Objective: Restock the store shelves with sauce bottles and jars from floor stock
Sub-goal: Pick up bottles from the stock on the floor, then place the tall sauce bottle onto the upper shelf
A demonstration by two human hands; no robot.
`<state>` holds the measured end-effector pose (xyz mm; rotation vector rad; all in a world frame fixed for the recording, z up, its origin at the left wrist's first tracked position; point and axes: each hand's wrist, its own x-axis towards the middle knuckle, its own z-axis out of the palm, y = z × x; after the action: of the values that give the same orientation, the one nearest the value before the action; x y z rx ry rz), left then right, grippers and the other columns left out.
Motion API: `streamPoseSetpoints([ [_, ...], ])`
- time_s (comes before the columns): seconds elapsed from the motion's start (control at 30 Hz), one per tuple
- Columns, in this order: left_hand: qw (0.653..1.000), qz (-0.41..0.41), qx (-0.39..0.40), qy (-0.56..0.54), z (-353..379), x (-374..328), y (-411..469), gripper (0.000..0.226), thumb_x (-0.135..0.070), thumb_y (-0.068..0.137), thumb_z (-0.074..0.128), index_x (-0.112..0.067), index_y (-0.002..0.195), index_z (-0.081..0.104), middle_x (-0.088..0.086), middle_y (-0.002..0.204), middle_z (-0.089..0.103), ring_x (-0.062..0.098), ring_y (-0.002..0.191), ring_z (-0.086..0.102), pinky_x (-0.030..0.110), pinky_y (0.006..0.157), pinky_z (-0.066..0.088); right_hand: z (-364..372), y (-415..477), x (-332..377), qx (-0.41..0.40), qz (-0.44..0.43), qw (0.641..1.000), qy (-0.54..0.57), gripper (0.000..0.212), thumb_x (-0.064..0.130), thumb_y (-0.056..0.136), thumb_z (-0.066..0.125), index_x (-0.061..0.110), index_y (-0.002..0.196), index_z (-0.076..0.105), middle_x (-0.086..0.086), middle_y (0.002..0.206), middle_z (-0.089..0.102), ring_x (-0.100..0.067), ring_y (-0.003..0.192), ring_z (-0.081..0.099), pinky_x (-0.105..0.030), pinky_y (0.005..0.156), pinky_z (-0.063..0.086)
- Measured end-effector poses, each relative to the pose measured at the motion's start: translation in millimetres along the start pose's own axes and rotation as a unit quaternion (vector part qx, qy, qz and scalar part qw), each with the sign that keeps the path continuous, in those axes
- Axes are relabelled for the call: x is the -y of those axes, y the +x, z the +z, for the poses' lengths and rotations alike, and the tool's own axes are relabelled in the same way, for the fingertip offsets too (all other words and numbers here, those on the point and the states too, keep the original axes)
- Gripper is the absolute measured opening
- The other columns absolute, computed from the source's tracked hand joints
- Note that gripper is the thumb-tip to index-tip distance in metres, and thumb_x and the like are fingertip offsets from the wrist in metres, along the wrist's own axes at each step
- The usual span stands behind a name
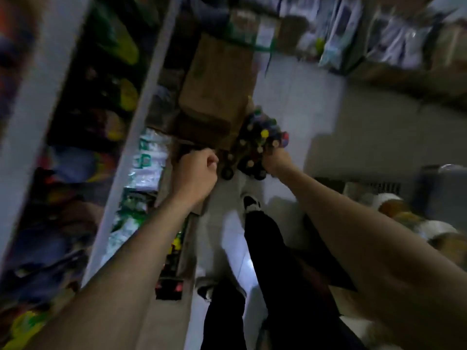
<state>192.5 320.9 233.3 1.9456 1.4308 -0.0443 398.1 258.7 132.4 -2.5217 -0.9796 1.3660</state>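
- On the floor [290, 97] beside a cardboard box [217, 92], I see bottles [257, 140] clustered, labels too blurred to read.
- Left hand [195, 173] curled by the box, right hand [275, 161] among the caps; I cannot tell either grip.

Dim indoor light; frame motion-blurred. Pale tiled floor [290, 97], glossy patch at lower centre. White-framed shelving unit [141, 109] runs along the left, packed with coloured packets. Brown cardboard box [217, 92] stands on the floor just beside it. Rack of pale packaged goods [379, 34] at top right.

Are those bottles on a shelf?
No, the bottles stand on the floor beside a cardboard box.
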Motion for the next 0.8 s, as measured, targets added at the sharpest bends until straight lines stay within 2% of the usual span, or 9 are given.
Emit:
streamPoseSetpoints([
  [0.1,0.997,-0.046,0.062,0.018,85.5,45.7,56.7,0.012,-0.018,0.089,0.060,-0.022,0.095,0.069,0.010,0.096,0.071,0.033,0.094,0.064,0.031,0.067,0.042,50.5,83.9,-41.1,0.048,0.018,0.995,-0.088,0.040,0.027,0.095,0.051,0.007,0.129,0.054,-0.021,0.125,0.057,-0.040,0.111,0.054,-0.046,0.085,0.043],
  [0.13,0.995,-0.052,0.082,0.016,111.2,60.3,74.7,0.013,-0.019,0.090,0.059,-0.024,0.097,0.068,0.008,0.096,0.071,0.032,0.093,0.065,0.032,0.068,0.045,65.8,111.0,-51.4,0.064,0.010,0.991,-0.115,0.038,0.028,0.095,0.051,0.012,0.129,0.054,-0.018,0.126,0.057,-0.038,0.111,0.054,-0.046,0.086,0.043],
  [0.2,0.991,-0.069,0.114,0.010,159.8,85.3,105.8,0.016,-0.019,0.093,0.056,-0.026,0.102,0.067,0.005,0.097,0.071,0.028,0.092,0.064,0.035,0.072,0.050,97.2,159.1,-70.6,0.088,-0.026,0.981,-0.169,0.037,0.029,0.096,0.050,0.017,0.131,0.050,-0.016,0.120,0.059,-0.032,0.099,0.057,-0.041,0.077,0.048],
  [0.3,0.989,-0.081,0.124,-0.007,224.3,113.8,141.3,0.021,-0.015,0.093,0.054,-0.021,0.109,0.066,0.008,0.102,0.070,0.028,0.093,0.063,0.033,0.072,0.048,142.5,212.6,-91.7,0.110,-0.076,0.953,-0.271,0.051,0.030,0.093,0.054,0.022,0.141,0.038,-0.012,0.106,0.059,-0.033,0.095,0.061,-0.045,0.078,0.055],
  [0.4,0.985,-0.086,0.148,-0.029,275.5,130.4,163.4,0.026,-0.014,0.095,0.048,-0.019,0.116,0.062,0.010,0.101,0.067,0.030,0.084,0.061,0.036,0.067,0.050,176.9,247.3,-106.8,0.082,-0.103,0.930,-0.344,0.044,0.034,0.092,0.056,0.021,0.133,0.045,-0.008,0.091,0.057,-0.032,0.091,0.062,-0.039,0.070,0.047],
  [0.5,0.986,-0.077,0.139,-0.040,307.1,140.9,170.9,0.028,-0.016,0.095,0.046,-0.021,0.120,0.059,0.007,0.106,0.067,0.029,0.088,0.062,0.041,0.072,0.053,198.4,267.2,-115.7,0.036,-0.167,0.914,-0.368,0.031,0.022,0.093,0.051,0.015,0.124,0.054,-0.010,0.098,0.066,-0.031,0.087,0.064,-0.035,0.060,0.036],
  [0.6,0.990,-0.058,0.124,-0.019,319.3,148.4,165.8,0.029,-0.016,0.095,0.045,-0.021,0.121,0.057,0.005,0.118,0.064,0.029,0.101,0.061,0.047,0.080,0.053,194.1,271.5,-119.0,0.009,-0.197,0.913,-0.357,0.031,0.025,0.093,0.053,0.012,0.122,0.056,-0.011,0.099,0.067,-0.033,0.086,0.065,-0.034,0.059,0.036],
  [0.7,0.992,-0.051,0.112,-0.027,309.6,149.4,153.5,0.032,-0.008,0.093,0.047,-0.015,0.122,0.058,0.009,0.122,0.062,0.031,0.106,0.059,0.047,0.082,0.052,174.9,254.3,-110.6,-0.013,-0.201,0.919,-0.338,0.032,0.030,0.093,0.057,0.012,0.119,0.056,-0.011,0.091,0.067,-0.031,0.074,0.062,-0.032,0.055,0.036],
  [0.8,0.990,-0.022,0.139,-0.017,275.1,139.9,139.9,0.034,-0.003,0.091,0.048,-0.011,0.122,0.058,0.013,0.123,0.059,0.034,0.105,0.057,0.046,0.080,0.051,147.6,211.8,-87.2,-0.026,-0.227,0.907,-0.354,0.027,0.026,0.094,0.052,0.012,0.116,0.058,-0.010,0.086,0.067,-0.028,0.061,0.051,-0.027,0.046,0.023],
])
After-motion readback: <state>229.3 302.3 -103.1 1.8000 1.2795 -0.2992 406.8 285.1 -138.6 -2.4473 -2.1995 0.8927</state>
